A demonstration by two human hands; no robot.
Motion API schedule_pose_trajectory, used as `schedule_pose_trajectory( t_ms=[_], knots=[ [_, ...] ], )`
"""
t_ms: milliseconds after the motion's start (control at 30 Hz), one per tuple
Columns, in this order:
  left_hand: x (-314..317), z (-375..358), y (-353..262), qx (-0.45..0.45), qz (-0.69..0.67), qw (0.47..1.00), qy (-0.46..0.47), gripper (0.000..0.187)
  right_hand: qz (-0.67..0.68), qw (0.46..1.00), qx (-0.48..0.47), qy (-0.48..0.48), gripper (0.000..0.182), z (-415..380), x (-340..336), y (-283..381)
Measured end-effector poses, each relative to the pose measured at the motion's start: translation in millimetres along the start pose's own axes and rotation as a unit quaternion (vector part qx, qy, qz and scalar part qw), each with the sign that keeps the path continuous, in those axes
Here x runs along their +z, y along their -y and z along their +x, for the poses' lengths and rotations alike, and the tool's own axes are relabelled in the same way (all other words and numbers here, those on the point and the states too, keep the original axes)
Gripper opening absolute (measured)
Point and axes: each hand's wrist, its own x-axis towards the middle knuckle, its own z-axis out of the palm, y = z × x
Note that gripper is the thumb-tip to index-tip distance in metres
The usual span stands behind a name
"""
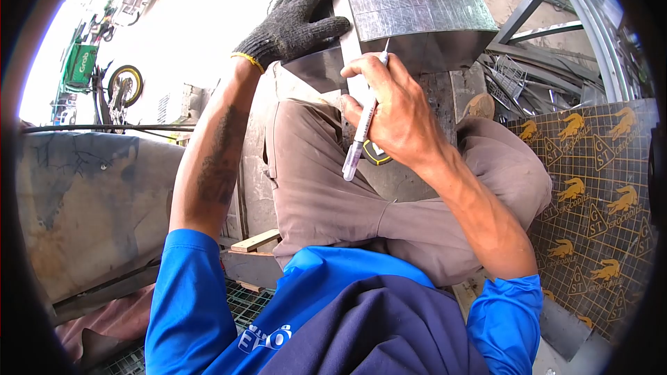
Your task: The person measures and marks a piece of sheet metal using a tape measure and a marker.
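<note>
My left hand (299, 24), in a dark knitted glove with a yellow cuff, lies with its fingers spread against the edge of a pale flat strip (345, 24) like a straightedge. This strip runs along the left side of a bent, shiny sheet metal piece (417, 0). Between the fingers and thumb of my bare right hand (399, 107) is a slim white marker pen (363, 125). Its thin tip points up at the front edge of the sheet metal. The lower end of the strip passes behind my right hand. A darker metal flap (313, 69) shows below the glove.
A black and yellow round object (377, 153) lies between my legs, partly hidden. At right stand a crocodile-printed board (590, 201) and a metal frame (538, 7), with scrap metal (514, 80) behind. A motorbike (114, 90) with a green box (80, 62) is at left.
</note>
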Motion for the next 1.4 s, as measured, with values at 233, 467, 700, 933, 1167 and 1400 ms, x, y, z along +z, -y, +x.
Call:
schedule_pose_trajectory(
  t_ms=[233,467,700,933,1167,1400],
  knots=[
    [0,0,-2,-0.010,0.002,1.000,-0.001,0.077,-0.002,1.000,0.001,0.005,0.032,0,0,-1],
    [1,0,1,-0.012,-0.004,1.000,-0.003,0.077,-0.029,0.999,0.025,0.012,0.034,1,-5,4],
    [5,1,5,0.013,0.016,1.000,-0.023,0.075,-0.048,0.998,0.037,0.003,0.034,4,-8,4],
    [3,1,6,-0.033,-0.012,0.999,0.003,0.084,-0.042,0.998,-0.015,-0.054,0.032,15,-9,-5],
    [5,0,3,-0.027,0.009,1.000,-0.008,0.081,0.017,0.994,0.050,-0.093,0.044,88,-46,-41],
    [3,0,2,-0.017,0.021,1.000,-0.006,0.080,0.039,0.995,0.068,-0.062,0.038,144,-10,-99]
  ],
)
